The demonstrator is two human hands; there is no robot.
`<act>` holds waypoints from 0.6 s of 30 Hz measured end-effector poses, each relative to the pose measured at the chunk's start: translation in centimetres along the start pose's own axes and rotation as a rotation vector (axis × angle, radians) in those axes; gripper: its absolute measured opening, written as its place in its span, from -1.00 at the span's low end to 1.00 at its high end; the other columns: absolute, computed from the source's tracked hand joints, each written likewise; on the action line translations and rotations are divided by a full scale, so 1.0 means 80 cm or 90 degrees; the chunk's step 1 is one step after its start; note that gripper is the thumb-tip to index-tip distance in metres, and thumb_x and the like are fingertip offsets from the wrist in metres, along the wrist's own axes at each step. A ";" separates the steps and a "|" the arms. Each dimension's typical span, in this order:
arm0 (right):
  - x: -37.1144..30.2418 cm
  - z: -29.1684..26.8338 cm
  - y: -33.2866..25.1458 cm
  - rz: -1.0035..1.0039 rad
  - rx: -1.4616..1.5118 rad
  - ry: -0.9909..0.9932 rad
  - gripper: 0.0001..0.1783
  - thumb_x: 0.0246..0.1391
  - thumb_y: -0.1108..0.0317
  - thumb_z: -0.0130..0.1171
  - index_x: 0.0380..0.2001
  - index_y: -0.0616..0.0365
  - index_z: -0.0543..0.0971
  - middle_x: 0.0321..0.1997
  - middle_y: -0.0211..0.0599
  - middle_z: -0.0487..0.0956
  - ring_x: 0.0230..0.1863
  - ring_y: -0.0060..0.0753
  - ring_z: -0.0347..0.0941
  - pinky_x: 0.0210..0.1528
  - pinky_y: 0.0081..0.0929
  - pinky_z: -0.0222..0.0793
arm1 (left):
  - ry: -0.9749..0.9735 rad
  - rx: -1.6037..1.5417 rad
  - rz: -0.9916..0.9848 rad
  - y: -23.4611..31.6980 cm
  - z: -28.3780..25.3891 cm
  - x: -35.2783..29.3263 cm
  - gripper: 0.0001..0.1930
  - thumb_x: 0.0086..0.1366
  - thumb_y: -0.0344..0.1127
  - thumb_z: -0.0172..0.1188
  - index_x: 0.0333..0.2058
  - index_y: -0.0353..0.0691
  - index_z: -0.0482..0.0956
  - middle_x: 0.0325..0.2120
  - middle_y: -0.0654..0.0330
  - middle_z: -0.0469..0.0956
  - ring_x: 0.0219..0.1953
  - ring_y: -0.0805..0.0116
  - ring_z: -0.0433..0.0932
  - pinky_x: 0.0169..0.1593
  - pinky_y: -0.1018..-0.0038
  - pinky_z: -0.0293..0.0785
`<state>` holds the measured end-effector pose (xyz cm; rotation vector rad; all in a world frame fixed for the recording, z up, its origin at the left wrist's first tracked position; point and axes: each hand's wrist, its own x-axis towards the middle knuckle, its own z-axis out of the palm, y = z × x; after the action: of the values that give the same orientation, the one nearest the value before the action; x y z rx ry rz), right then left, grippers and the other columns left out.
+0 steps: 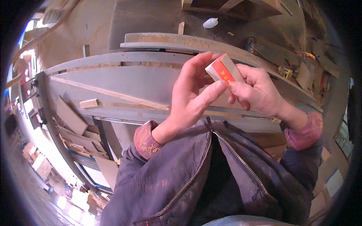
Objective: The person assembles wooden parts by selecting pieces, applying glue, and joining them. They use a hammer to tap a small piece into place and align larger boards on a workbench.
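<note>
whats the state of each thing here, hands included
red and white box: held up, tilted; open or closed, can't tell
right hand: gripping the box
left hand: fingers curved, thumb at the box
dark jacket: unzipped
white bottle: apparently on its side
long wood strip: lying flat

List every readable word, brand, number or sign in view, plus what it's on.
Small red-and-white box in the right hand: yellowish characters on the red side; wording not copied out here.
Left sleeve cuff: light script-like print; not copied out.
Right sleeve cuff: patterned, too blurred to read.
White bottle: nothing legible.
</note>
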<state>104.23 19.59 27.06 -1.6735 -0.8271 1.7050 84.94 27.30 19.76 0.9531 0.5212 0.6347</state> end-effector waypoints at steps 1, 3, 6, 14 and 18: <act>-0.008 0.011 0.004 -0.037 -0.029 0.037 -0.55 0.32 0.02 0.24 -0.04 0.24 0.62 -0.35 -0.41 0.62 -0.35 -0.67 0.51 -0.31 -0.55 0.45 | 0.006 0.006 -0.011 0.001 0.002 -0.009 -0.43 0.42 -0.35 0.39 0.30 -0.37 0.37 0.20 0.03 0.53 0.11 0.36 0.57 0.17 0.38 0.54; -0.024 0.027 0.010 -0.092 -0.105 0.079 -0.54 0.31 0.07 0.26 0.05 0.25 0.60 -0.29 -0.43 0.62 -0.26 -0.66 0.52 -0.22 -0.51 0.47 | 0.022 0.016 -0.042 0.003 0.003 -0.027 -0.48 0.43 -0.33 0.38 0.25 -0.39 0.42 0.12 0.07 0.59 0.02 0.41 0.60 0.11 0.42 0.57; -0.041 0.057 0.022 -0.099 -0.054 0.138 -0.50 0.32 0.06 0.24 0.11 0.25 0.58 -0.28 -0.39 0.63 -0.35 -0.66 0.51 -0.31 -0.55 0.46 | 0.072 -0.020 -0.056 0.006 0.002 -0.055 -0.62 0.45 -0.33 0.35 0.12 -0.42 0.54 -0.10 0.16 0.68 -0.15 0.48 0.64 -0.04 0.50 0.60; -0.060 0.105 0.052 -0.065 0.175 0.090 -0.43 0.40 -0.01 0.08 0.17 0.30 0.54 -0.20 -0.22 0.67 -0.47 -0.55 0.53 -0.43 -0.55 0.49 | 0.078 -0.220 -0.166 0.011 -0.025 -0.109 -0.76 0.51 -0.31 0.26 -0.01 -0.38 0.65 -0.20 0.16 0.71 -0.25 0.46 0.66 -0.17 0.51 0.63; -0.057 0.128 0.072 -0.133 0.273 0.142 -0.42 0.46 0.03 -0.03 0.26 0.31 0.51 -0.14 -0.19 0.68 -0.41 -0.48 0.58 -0.40 -0.51 0.55 | 0.070 -0.253 -0.187 0.016 -0.039 -0.129 -0.75 0.52 -0.31 0.24 0.00 -0.38 0.65 -0.20 0.15 0.71 -0.26 0.42 0.67 -0.16 0.48 0.65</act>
<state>94.11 12.22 25.53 -1.3964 -0.4703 1.4015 75.28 22.46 20.73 0.4569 0.5919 0.5003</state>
